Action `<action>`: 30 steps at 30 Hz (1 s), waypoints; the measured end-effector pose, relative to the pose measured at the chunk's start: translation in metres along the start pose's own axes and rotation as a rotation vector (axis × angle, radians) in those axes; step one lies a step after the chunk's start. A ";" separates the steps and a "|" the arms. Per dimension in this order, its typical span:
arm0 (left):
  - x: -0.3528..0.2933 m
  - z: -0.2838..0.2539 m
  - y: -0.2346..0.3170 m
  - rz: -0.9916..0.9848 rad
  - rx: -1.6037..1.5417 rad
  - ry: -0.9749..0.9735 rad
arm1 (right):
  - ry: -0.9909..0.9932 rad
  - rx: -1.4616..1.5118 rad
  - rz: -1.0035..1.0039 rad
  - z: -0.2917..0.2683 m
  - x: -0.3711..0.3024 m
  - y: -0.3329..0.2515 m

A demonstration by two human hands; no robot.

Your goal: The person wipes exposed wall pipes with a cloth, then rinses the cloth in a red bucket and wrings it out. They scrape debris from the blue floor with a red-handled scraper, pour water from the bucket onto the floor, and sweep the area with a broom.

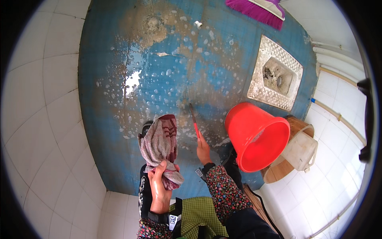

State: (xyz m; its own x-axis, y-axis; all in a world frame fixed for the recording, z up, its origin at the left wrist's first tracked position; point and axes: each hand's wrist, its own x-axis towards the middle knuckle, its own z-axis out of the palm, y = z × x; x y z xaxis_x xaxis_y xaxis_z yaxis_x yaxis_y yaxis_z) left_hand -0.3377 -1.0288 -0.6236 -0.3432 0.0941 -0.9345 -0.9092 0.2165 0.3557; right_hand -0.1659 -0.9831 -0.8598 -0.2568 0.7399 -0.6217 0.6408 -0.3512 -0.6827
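Observation:
My left hand [160, 187] is closed around a bunched grey-pink towel [161, 139] with dark red patches, which hangs up over a dark shoe. In my right hand [203, 152] is a screwdriver [195, 126] with a red handle and a thin dark shaft. Its tip points away from me, low over or against the wet blue floor [159, 91]; whether it touches, I cannot tell. A red bucket [254, 119] is just right of my right hand, tilted with its mouth toward me.
A squat toilet [292, 91] is set in the floor at the right. A purple broom [258, 14] lies at the far right, and a small white piece [198, 24] left of it. Behind the red bucket are a wooden bucket [278, 171] and a whitish container [300, 149]. Soapy bubbles dot the floor.

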 end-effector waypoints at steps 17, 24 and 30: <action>-0.009 0.028 -0.004 -0.088 0.102 -0.109 | 0.119 0.192 0.180 -0.009 0.011 0.043; 0.004 0.026 -0.010 -0.197 -0.018 -0.142 | 0.437 -0.125 -0.237 0.007 0.003 0.073; 0.008 0.016 -0.015 -0.196 0.004 -0.078 | 0.419 0.452 0.237 -0.009 0.036 0.065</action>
State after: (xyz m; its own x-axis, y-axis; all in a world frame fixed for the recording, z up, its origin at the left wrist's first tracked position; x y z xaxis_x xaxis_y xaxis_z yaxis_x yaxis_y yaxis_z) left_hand -0.3230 -1.0153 -0.6366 -0.1404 0.1247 -0.9822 -0.9559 0.2415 0.1673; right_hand -0.1269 -0.9742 -0.9229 0.2157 0.7416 -0.6352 0.2551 -0.6707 -0.6965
